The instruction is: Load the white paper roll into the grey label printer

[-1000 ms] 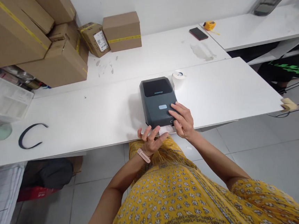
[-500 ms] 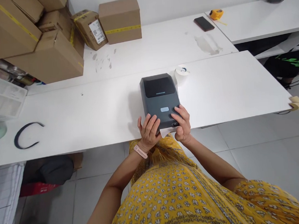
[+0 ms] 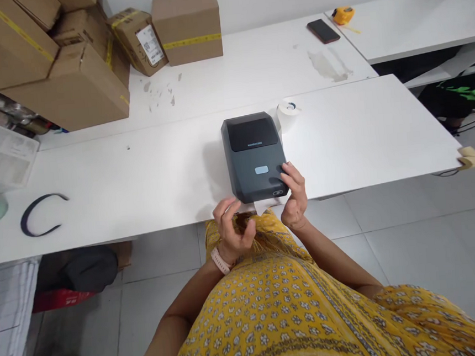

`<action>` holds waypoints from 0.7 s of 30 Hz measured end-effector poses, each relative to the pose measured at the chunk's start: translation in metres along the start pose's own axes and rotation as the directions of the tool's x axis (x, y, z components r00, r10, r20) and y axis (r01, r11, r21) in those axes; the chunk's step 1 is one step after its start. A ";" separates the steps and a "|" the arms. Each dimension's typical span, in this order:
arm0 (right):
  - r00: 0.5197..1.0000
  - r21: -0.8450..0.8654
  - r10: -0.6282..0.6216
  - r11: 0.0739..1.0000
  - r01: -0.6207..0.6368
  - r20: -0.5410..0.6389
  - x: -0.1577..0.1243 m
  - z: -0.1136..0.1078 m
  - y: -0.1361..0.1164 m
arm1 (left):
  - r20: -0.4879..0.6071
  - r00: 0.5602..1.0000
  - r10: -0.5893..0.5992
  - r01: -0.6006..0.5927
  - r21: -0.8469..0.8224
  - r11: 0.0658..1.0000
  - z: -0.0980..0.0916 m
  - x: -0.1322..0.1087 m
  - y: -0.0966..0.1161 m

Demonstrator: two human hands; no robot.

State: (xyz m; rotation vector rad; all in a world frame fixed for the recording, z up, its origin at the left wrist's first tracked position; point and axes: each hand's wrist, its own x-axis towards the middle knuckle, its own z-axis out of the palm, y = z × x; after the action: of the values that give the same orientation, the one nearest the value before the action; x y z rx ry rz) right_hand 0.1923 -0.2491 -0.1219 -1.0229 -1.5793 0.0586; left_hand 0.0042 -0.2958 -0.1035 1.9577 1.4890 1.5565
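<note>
A dark grey label printer [image 3: 256,157] stands on the white table near its front edge. A strip of white paper [image 3: 264,205] sticks out from its near side. Just off the printer's near left corner is my left hand [image 3: 232,228], fingers apart and nothing in it. My right hand [image 3: 295,195] is at the near right corner, its fingers spread and the fingertips against or very near the printer's side. Behind the printer on the right, a white paper roll [image 3: 288,115] has its paper running toward the printer.
Cardboard boxes [image 3: 186,27] are stacked at the back left. A black curved band [image 3: 27,216] lies on the table's left part, near a clear plastic container [image 3: 0,149]. A phone [image 3: 323,31] and a yellow tape measure [image 3: 343,15] are at the back right.
My left hand has let go of the printer's near left corner and moved down and left. My right hand has loosened and its thumb has come away from the paper strip.
</note>
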 end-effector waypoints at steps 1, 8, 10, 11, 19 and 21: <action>0.999 0.006 0.041 0.999 -0.041 -0.015 0.002 -0.001 -0.005 | 0.046 0.986 -0.158 0.162 -0.107 0.981 -0.006 -0.003 0.009; 0.994 -0.015 0.110 0.994 -0.111 -0.010 0.009 0.001 -0.017 | 0.668 0.423 -0.612 0.899 -0.392 0.194 0.009 0.016 0.044; 0.993 -0.008 0.115 0.993 -0.115 0.006 0.009 -0.001 -0.016 | 0.654 0.396 -0.645 0.902 -0.408 0.140 0.020 0.023 0.046; 0.994 0.000 0.112 0.994 -0.112 0.015 0.008 -0.002 -0.016 | 0.642 0.383 -0.664 0.903 -0.412 0.123 0.024 0.025 0.046; 0.997 -0.069 0.069 0.995 -0.066 0.043 0.012 -0.008 -0.014 | 0.538 0.448 -0.714 0.868 -0.451 0.205 0.035 0.021 0.047; 0.996 -0.124 0.062 0.991 -0.053 0.071 0.019 -0.008 -0.016 | 0.515 0.476 -0.713 0.858 -0.452 0.246 0.035 0.020 0.046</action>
State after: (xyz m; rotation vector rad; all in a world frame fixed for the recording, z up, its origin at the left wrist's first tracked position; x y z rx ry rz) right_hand 0.1914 -0.2511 -0.0953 -1.1732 -1.6365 0.0407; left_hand 0.0576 -0.2874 -0.0739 0.6402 1.2133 1.0691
